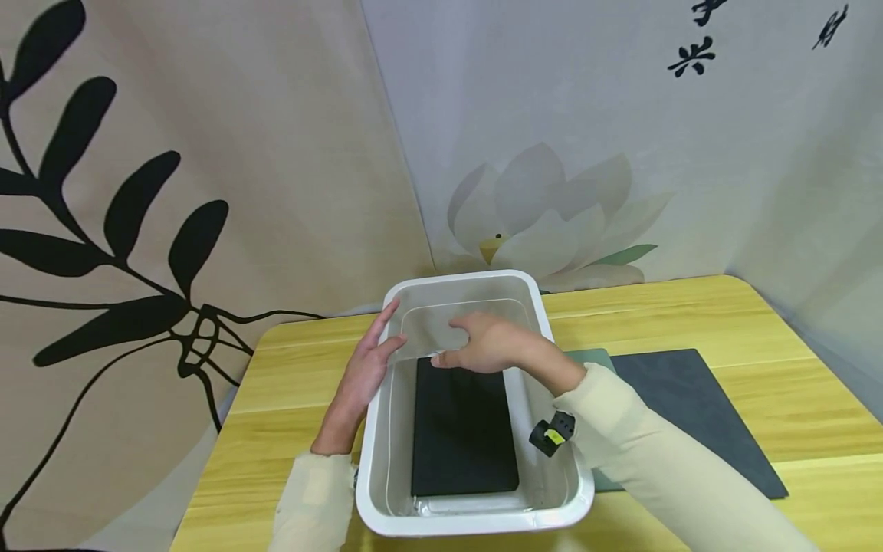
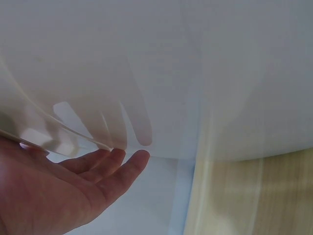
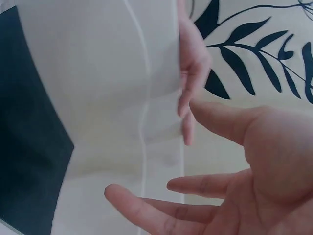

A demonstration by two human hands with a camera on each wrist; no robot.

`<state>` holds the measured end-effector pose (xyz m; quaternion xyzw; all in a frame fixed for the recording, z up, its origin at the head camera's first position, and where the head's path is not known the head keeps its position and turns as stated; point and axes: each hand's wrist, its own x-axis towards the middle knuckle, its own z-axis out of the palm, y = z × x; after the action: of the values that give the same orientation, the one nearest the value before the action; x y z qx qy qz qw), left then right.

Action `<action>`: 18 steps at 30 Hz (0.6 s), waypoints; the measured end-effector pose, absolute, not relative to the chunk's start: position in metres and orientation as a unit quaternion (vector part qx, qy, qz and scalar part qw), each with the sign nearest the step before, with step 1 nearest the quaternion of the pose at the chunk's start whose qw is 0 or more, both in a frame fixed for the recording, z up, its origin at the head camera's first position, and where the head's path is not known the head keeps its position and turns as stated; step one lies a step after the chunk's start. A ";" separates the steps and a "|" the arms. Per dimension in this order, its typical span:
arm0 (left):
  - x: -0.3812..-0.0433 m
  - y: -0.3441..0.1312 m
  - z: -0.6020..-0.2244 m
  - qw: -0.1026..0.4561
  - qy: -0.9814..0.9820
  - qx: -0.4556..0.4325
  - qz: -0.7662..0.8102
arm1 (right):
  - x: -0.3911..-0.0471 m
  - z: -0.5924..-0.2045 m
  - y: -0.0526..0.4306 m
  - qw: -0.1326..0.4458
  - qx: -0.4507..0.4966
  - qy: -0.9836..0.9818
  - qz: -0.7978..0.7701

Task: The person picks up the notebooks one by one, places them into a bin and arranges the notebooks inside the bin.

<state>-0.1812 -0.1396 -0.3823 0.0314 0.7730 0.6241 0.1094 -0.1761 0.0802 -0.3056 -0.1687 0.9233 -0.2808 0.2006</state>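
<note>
A white rectangular plastic tub stands on the wooden table, with a flat black rectangular board lying inside. At the tub's left rim is my left hand, its fingers extended along the outside and the thumb near the inner edge. In the left wrist view, the fingertips of that hand touch or nearly touch the glossy outer wall. My right hand reaches over the tub above the board's far end. Its fingers and thumb are spread, with nothing between them.
To the right of the tub, partly under it and my right sleeve, lie a green sheet and a dark grey sheet. The wooden table ends at a printed cloth backdrop behind and beside it.
</note>
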 end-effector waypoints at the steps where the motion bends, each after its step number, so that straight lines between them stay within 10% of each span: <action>1: -0.181 -0.140 -0.382 0.110 0.773 0.031 0.624 | -0.176 -0.303 0.082 0.197 -0.172 0.923 -0.284; 18: -0.182 -0.140 -0.384 0.095 0.782 0.039 0.615 | -0.157 -0.270 0.139 0.161 -0.189 0.893 -0.375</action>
<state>-0.1824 -0.1401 -0.3837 0.0392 0.7821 0.6146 0.0948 -0.1573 0.1392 -0.2701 -0.1891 0.8934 -0.3746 0.1605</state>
